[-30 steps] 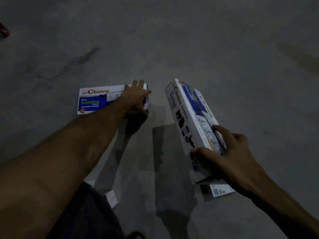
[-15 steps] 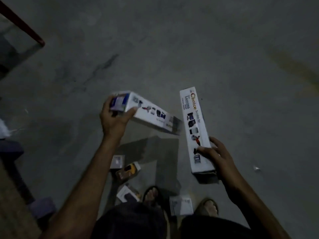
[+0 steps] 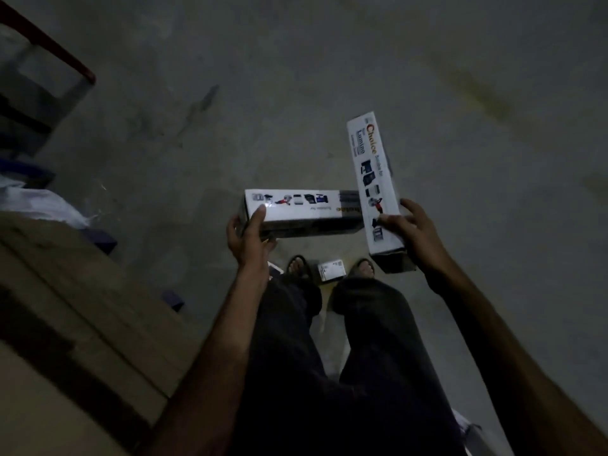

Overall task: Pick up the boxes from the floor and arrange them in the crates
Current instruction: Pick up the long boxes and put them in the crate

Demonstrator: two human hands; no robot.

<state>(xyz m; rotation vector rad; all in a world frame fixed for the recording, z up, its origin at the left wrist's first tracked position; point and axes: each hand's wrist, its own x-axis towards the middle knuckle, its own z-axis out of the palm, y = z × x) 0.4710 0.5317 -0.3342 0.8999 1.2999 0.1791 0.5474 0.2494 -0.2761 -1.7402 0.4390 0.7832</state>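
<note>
Head view: left hand [image 3: 247, 239] clamps horizontal box [image 3: 302, 210] at end; right hand [image 3: 415, 232] clamps upright box [image 3: 375, 179] near bottom, both above floor [image 3: 296, 77]. Cardboard likely light, rigid, crushable; grip across narrow sides.

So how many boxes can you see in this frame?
3: one long box gripped by the left hand, another long box gripped by the right hand, one small box on the floor between the feet. More may be hidden.

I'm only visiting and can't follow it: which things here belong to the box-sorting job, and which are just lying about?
Part of the job:
- long white box in left hand
- long white box in right hand
- small box on the floor between the feet

Just lying about:
- red-framed stand
- wooden boards
</note>
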